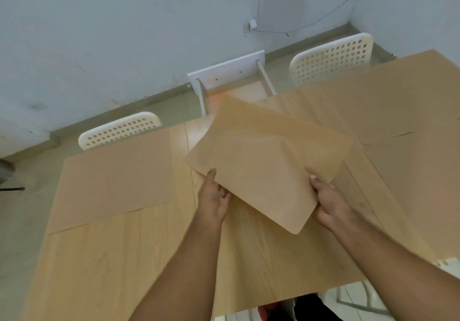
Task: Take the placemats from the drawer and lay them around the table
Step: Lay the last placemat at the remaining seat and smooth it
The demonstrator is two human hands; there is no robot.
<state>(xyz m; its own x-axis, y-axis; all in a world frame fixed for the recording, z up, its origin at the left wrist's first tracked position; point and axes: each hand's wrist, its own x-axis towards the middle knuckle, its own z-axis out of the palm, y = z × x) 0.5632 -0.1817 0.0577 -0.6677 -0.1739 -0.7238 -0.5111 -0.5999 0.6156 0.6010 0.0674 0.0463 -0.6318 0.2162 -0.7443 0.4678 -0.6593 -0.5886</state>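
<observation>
Above table (124,258), left hand (214,198) and right hand (328,201) each grip near edge of lifted, overlapping placemats (268,161).

2 white chairs (331,59); wall socket (249,26)

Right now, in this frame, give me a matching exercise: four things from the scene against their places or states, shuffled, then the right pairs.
Things:
1. held placemats
2. drawer
3. left placemat
4. left chair

Places or states:
A. pulled open at the far edge of the table
B. lying flat on the table
C. white with a perforated back, standing at the far side
D. gripped by the left hand and the right hand, raised above the tabletop

Pairs: 1-D, 2-A, 3-B, 4-C
</observation>
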